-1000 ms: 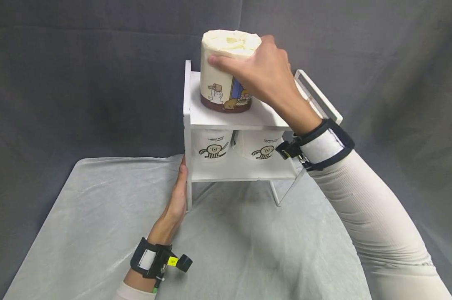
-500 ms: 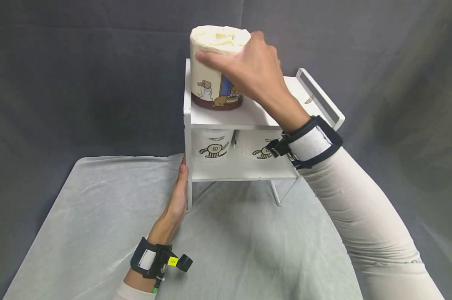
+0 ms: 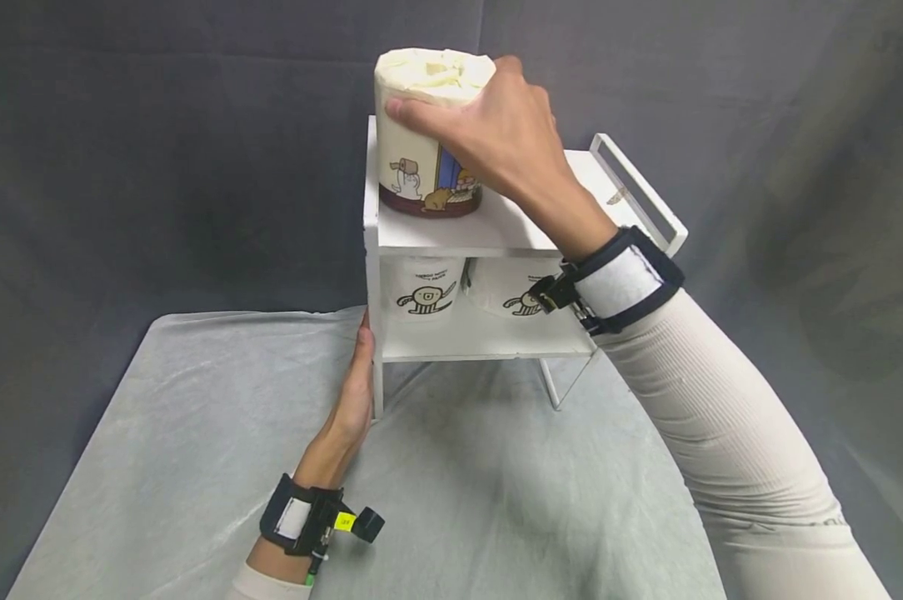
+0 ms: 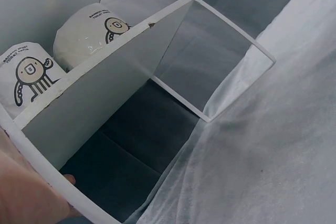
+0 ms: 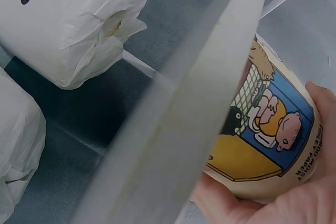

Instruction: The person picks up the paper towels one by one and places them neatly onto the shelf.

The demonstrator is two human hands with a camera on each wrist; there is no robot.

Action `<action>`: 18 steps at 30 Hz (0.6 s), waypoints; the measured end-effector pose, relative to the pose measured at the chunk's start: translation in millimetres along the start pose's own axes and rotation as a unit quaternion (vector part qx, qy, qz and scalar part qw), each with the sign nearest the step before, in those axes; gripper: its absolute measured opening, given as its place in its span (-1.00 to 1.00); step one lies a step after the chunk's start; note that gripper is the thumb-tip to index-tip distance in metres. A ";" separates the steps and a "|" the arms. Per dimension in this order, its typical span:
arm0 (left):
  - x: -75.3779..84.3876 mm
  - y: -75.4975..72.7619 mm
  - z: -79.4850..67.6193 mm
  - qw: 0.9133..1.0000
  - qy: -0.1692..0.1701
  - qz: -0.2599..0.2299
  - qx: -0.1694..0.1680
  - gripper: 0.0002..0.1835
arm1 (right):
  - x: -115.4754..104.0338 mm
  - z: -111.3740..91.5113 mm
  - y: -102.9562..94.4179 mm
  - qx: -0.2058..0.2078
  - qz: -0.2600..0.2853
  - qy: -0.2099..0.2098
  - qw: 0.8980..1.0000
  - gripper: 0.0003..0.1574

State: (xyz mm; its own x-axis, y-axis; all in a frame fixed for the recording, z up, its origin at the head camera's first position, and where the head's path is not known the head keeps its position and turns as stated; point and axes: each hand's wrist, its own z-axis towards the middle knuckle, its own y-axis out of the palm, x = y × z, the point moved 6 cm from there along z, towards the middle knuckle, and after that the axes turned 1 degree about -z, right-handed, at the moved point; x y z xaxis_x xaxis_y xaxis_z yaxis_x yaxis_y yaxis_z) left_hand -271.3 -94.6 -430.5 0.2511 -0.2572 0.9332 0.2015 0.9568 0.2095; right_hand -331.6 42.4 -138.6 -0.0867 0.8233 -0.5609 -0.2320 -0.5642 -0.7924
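A wrapped toilet paper roll (image 3: 414, 137) with cartoon animals stands at the left end of the upper shelf. My right hand (image 3: 500, 125) grips it from the right, thumb across the front; its far fingers are hidden in the head view. In the right wrist view the hand (image 5: 299, 205) curves around the roll (image 5: 273, 124). A white two-tier shelf rack (image 3: 489, 346) stands on the cloth. My left hand (image 3: 354, 387) holds its left side frame, the thumb along the front post. One fingertip (image 4: 69, 179) shows past the bar in the left wrist view.
Two white wrapped rolls, a left one (image 3: 425, 287) and a right one (image 3: 507, 283), sit on the lower shelf. A raised rail (image 3: 639, 192) bounds the rack's right end. Grey cloth (image 3: 219, 400) covers the table, with a dark curtain (image 3: 197, 167) behind.
My right hand has moved the printed roll left along the upper shelf, up to the left side frame. The left hand stays on the frame.
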 end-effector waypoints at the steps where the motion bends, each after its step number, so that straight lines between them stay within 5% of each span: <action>1: -0.3 -0.5 0.0 1.000 0.001 0.000 0.000 -0.23 | -0.1 -0.1 0.2 -0.001 0.001 -0.001 1.000 0.48; 18: -1.9 -4.0 1.8 1.000 -0.002 0.008 -0.005 -0.26 | 5.9 -3.0 -1.2 -0.021 0.001 -0.014 1.000 0.61</action>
State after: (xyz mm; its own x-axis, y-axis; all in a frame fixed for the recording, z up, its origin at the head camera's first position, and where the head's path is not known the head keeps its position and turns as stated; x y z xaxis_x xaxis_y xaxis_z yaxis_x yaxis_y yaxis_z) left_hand -274.3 -97.6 -432.6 0.2510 -0.2408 0.9375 0.2071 0.9595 0.1910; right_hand -329.0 47.8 -141.7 -0.1146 0.8237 -0.5553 -0.1920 -0.5668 -0.8012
